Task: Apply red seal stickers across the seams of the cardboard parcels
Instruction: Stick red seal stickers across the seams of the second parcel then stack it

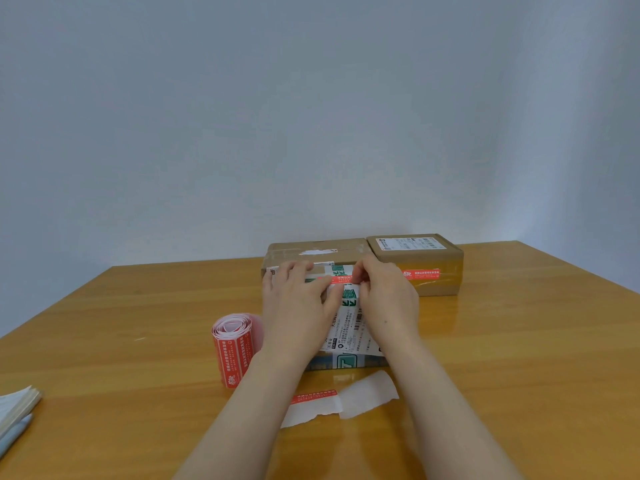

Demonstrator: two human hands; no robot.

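Nearest the camera, two bare forearms were seen reaching forward over the wooden bench (519, 341). Between them, torn white backing paper (367, 398) lay flat on the bench, with one unused red sticker (313, 397) on its left piece. At the lower left edge a notebook (17, 405) and a pale pen (15, 433) were partly cut off by the frame.

A roll of red seal stickers (233, 351) was stood on end just left of the left forearm.

Both hands were placed on the near parcel (349, 327), a box covered with white printed labels and green lettering. A red seal sticker (337, 279) was laid across the far part of its top. The left hand (294, 306) was spread flat, its fingers pressed on the sticker's left end; nothing was gripped by it. The right hand (384, 296) was curled at the sticker's right end, fingertips pinched on it.

Behind, a brown cardboard parcel (317, 252) with torn white label remnants was set against the near parcel. Beside it to the right, touching, a smaller parcel (415, 261) carried a shipping label on top and a red seal (420, 274) on its taped front face.
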